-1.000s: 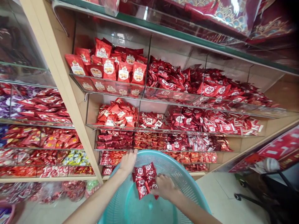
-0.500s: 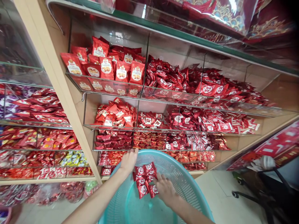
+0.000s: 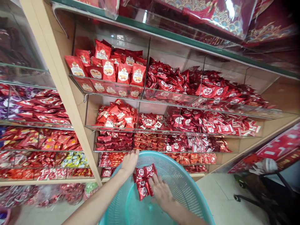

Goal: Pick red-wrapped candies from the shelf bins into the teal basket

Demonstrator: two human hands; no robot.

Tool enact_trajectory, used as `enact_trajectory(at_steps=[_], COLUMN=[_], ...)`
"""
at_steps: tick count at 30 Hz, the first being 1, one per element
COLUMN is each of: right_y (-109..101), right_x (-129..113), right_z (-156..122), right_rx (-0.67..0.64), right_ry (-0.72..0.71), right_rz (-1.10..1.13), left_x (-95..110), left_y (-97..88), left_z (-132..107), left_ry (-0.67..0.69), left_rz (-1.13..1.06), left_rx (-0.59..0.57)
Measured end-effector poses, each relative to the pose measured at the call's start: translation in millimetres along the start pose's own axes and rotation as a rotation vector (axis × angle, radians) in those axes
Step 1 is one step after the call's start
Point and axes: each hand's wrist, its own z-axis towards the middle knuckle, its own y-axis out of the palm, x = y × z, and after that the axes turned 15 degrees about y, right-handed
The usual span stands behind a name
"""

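My left hand point(image 3: 129, 162) is closed on the far left rim of a large turquoise plastic basket point(image 3: 199, 190) with perforated sides. Inside it lie several small red candy packets point(image 3: 141, 182) with white round labels, bunched together on the left of the middle. Over the right edge of this bunch reaches my right hand point(image 3: 161, 190). Its fingers are extended and slightly apart, with the tips touching the packets. The hand covers the lower right packet, and what lies beneath the palm is hidden.
Behind the basket, tiered shelves point(image 3: 112, 128) with clear dividers hold piles of red-wrapped sweets. A wooden upright point(image 3: 56, 81) separates them from more shelves at left. Clear bags of sweets point(image 3: 71, 190) lie below. A black wheeled chair point(image 3: 260, 200) stands at the right.
My right hand has shifted slightly left over the packets and now covers the lower right one. My left hand stays on the rim.
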Motion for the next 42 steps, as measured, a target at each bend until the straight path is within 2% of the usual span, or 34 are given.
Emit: enact_trajectory(at_steps=[4, 6, 8, 10, 12, 14, 18, 21, 24, 27, 30, 35, 39, 42], right_y=[12, 11, 2, -18, -50, -93, -198, -276, -338, -379, -400, -407, -408, -408], right_x=[-11, -16, -18, -18, -14, -8, 12, 27, 37, 41, 40, 31, 29, 36], right_z=[5, 6, 5, 4, 4, 6, 11, 17, 30, 51, 70, 76, 72, 77], right_rx=[0.030, 0.012, -0.020, -0.006, 0.106, 0.314, 0.783, 1.063, 1.192, 1.172, 1.082, 1.040, 1.125, 1.249], right_ry=[-0.047, -0.046, -0.041, -0.057, -0.110, -0.175, -0.261, -0.294, -0.225, -0.157, -0.172, -0.089, 0.015, 0.048], right_rz=[0.032, 0.044, 0.048, 0.071, 0.116, 0.203, 0.455, 0.499, 0.538, 0.543, 0.385, 0.220, 0.188, 0.322], left_x=[1, 1, -1, -3, -7, -10, -12, -13, -13, -13, -13, -16, -17, -17], left_y=[1.5, 2.8, 5.1, 8.2, 11.4, 14.1, 15.7, 12.9, 7.6, 3.5, 3.6, 9.2, 11.3, 11.7], left_z=[1, 1, 1, -1, -2, -4, -6, -8, -9, -11, -12, -12, -11, -9], left_ry=[-0.002, -0.006, -0.011, -0.020, -0.024, -0.011, -0.031, -0.040, -0.057, -0.069, -0.076, -0.080, -0.071, -0.064], left_rz=[0.016, 0.020, 0.027, 0.032, 0.025, 0.010, 0.002, 0.001, -0.009, -0.020, -0.013, 0.014, 0.024, 0.022], left_rx=[-0.004, -0.013, -0.017, -0.014, -0.010, -0.012, -0.032, -0.045, -0.050, -0.040, -0.021, -0.003, 0.008, 0.007])
